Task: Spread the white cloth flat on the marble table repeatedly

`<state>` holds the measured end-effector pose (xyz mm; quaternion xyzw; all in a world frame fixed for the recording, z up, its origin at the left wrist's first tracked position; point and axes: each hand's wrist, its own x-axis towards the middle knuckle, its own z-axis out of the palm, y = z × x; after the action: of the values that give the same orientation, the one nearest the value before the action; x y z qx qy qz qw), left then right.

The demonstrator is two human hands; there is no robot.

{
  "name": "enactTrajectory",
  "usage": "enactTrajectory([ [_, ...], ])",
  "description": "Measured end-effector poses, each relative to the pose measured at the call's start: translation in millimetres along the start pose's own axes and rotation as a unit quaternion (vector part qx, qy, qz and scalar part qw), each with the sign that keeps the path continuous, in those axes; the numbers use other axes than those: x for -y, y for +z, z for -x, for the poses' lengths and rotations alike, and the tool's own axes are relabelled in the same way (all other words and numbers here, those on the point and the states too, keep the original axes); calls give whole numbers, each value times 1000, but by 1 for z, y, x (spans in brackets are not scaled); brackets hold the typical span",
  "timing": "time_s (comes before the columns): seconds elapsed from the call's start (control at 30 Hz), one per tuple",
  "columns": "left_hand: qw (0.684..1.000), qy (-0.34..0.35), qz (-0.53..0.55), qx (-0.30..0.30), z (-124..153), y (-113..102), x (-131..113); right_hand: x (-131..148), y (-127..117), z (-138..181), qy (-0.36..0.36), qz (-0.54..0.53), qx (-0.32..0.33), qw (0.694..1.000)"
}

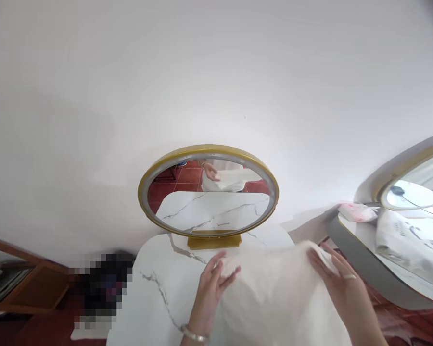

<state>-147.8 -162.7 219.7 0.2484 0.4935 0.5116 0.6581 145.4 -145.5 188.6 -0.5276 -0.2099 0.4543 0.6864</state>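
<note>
A plain white cloth (274, 293) spreads over the near right part of the marble-patterned table (155, 298). My right hand (337, 276), wearing a ring, is closed on the cloth's upper right corner and lifts it. At the cloth's left edge is my left hand (214, 288), its fingers spread and bent, touching the fabric without a firm grip that I can see. A bracelet (195, 335) circles the left wrist. The cloth's lower part runs out of the picture.
A gold-rimmed oval mirror (209, 211) stands on the table against the white wall, reflecting a hand and the cloth. To the right, a second table (364, 259) bears a printed white cloth bag (414, 240), a pink-and-white packet (359, 211) and another mirror. A wooden cabinet (25, 283) stands left.
</note>
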Motion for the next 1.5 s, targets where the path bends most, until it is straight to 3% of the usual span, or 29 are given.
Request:
enactTrajectory([
  [0.13, 999, 6, -16, 42, -13, 6, 21, -19, 5, -11, -54, -11, 24, 998],
  [0.27, 991, -29, -114, 57, -18, -9, 65, -73, -31, -8, -47, 157, 32, 986],
  [0.3, 987, -40, -143, 59, -22, -13, 78, -93, -45, -9, -40, 219, 62, 973],
  [0.43, 951, -3, -306, 40, -55, -19, 132, -182, -103, -17, -81, 444, 23, 892],
  [0.53, 883, 66, -464, -15, -93, -10, 163, -232, -134, -22, -183, 530, 37, 827],
  [0.6, 843, 92, -527, -54, -120, 0, 175, -249, -146, -23, -233, 568, 60, 787],
  [0.67, 829, 110, -542, -80, -144, 11, 181, -257, -151, -25, -264, 592, 79, 757],
  [0.77, 834, 137, -529, -72, -170, 20, 178, -259, -154, -26, -291, 606, 86, 735],
  [0.97, 811, 236, -534, -51, -175, 14, 159, -260, -145, -34, -302, 596, 99, 737],
  [1.07, 766, 262, -583, -72, -168, 11, 164, -257, -129, -42, -309, 588, 110, 739],
  [1.23, 627, 298, -720, 26, -174, 2, 198, -245, -87, -54, -299, 609, 131, 723],
  [1.37, 602, 279, -748, -6, -188, -10, 211, -242, -58, -59, -300, 669, 122, 669],
  [1.5, 604, 262, -753, 15, -198, -11, 202, -245, -49, -67, -317, 691, 119, 639],
])
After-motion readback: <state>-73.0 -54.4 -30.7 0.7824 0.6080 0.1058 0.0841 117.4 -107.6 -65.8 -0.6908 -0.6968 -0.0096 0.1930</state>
